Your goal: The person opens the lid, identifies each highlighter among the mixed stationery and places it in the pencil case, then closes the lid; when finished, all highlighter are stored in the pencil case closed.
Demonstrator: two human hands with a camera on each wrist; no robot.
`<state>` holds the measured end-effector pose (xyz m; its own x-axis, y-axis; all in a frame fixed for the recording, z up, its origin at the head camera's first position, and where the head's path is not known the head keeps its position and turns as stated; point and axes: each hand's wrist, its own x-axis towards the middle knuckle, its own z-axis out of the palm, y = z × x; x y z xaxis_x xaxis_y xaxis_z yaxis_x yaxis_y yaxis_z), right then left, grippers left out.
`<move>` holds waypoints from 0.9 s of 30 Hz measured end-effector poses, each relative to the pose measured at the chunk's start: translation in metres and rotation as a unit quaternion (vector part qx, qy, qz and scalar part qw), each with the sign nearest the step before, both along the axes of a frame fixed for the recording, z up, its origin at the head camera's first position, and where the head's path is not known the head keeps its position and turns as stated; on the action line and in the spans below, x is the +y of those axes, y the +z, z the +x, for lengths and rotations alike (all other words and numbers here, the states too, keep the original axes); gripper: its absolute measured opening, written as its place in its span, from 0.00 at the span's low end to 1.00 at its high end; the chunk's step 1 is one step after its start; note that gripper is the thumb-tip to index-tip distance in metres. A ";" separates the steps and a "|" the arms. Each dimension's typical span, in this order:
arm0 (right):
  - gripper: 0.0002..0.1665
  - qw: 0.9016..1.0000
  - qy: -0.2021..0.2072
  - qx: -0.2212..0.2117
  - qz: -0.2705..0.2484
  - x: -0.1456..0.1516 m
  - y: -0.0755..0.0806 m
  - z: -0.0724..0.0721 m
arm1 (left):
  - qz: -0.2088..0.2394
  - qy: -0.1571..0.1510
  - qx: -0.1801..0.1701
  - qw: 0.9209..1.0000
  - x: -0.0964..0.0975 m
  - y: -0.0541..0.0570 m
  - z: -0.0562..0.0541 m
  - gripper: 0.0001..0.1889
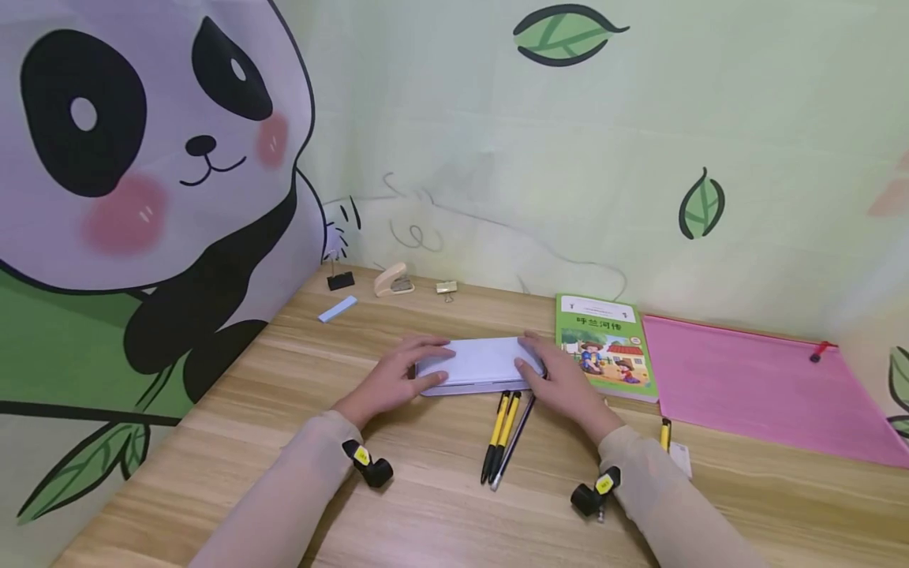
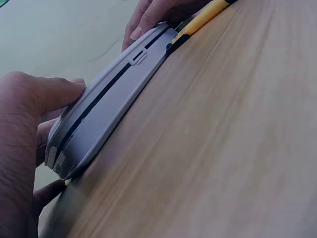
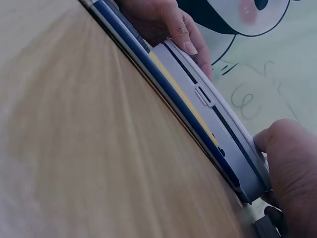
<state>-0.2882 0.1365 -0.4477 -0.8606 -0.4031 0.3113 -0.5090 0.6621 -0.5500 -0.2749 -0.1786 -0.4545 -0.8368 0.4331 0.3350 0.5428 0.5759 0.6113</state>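
Observation:
A pale white pencil case (image 1: 483, 361) lies flat on the wooden table, its lid down. My left hand (image 1: 394, 377) holds the left end, thumb on the lid's front edge and fingers round the end. At the other end my right hand (image 1: 564, 383) grips it with thumb and fingers. A dark slit and a small rectangular clasp run along the front of the pencil case (image 2: 106, 99) in the left wrist view. Just in front lie two yellow-and-black pens (image 1: 506, 426) and a slim dark blue pen (image 1: 514, 442), pointing toward the case.
Behind, along the wall, stand a black binder clip (image 1: 341, 281), a beige stapler (image 1: 394, 281) and a light-coloured binder clip (image 1: 447, 288), with a blue strip (image 1: 338, 308) nearby. To the right lie a green book (image 1: 607, 347), a pink zip pouch (image 1: 760, 386) and another yellow-and-black pen (image 1: 665, 433).

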 end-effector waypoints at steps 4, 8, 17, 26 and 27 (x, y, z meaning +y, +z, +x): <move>0.33 1.000 0.007 -0.005 0.007 0.001 -0.001 0.001 | -0.014 0.008 -0.015 1.000 0.001 0.000 0.000 0.22; 0.33 1.000 0.007 -0.012 0.013 0.001 0.000 0.000 | -0.018 0.008 -0.017 1.000 0.002 0.001 0.000 0.22; 0.33 0.999 0.002 -0.017 0.029 -0.004 0.005 0.001 | -0.060 0.026 0.005 0.998 0.004 0.004 0.001 0.22; 0.29 0.997 0.003 0.006 0.083 -0.008 0.004 0.003 | -0.167 0.023 0.058 0.984 0.013 0.014 0.005 0.19; 0.29 0.996 0.002 0.009 0.088 -0.008 0.003 0.003 | -0.171 0.022 0.070 0.983 0.014 0.013 0.005 0.19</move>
<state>-0.2852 0.1287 -0.4447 -0.8544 -0.4553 0.2504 -0.5196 0.7455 -0.4174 -0.2695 -0.1644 -0.4418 -0.8136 0.5047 0.2886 0.5774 0.7597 0.2991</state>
